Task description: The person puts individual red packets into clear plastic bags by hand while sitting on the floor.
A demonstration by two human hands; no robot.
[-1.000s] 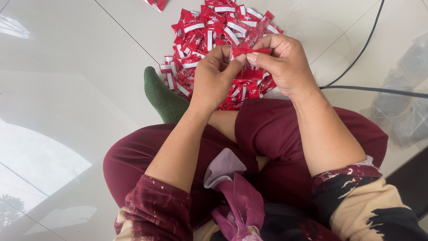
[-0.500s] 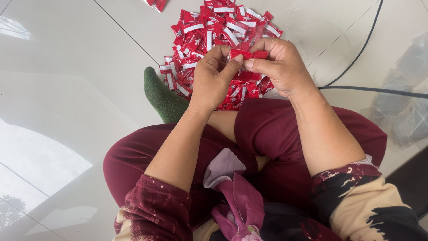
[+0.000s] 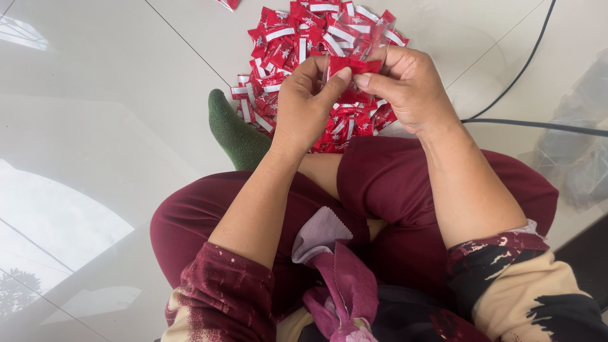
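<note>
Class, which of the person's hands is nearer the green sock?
Left. The left hand is just right of the green sock; the right hand is farther right, beyond the left hand.

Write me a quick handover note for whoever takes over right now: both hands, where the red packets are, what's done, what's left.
Left hand: pinching the red packet at its left end.
Right hand: pinching the same packet at its right end, together with a clear plastic bag.
Pile of red packets: on the tiled floor ahead of the crossed legs, beside the green sock.
Done: one packet picked up.
Left: the pile looks large; how many are already in the bag cannot be told.
</note>
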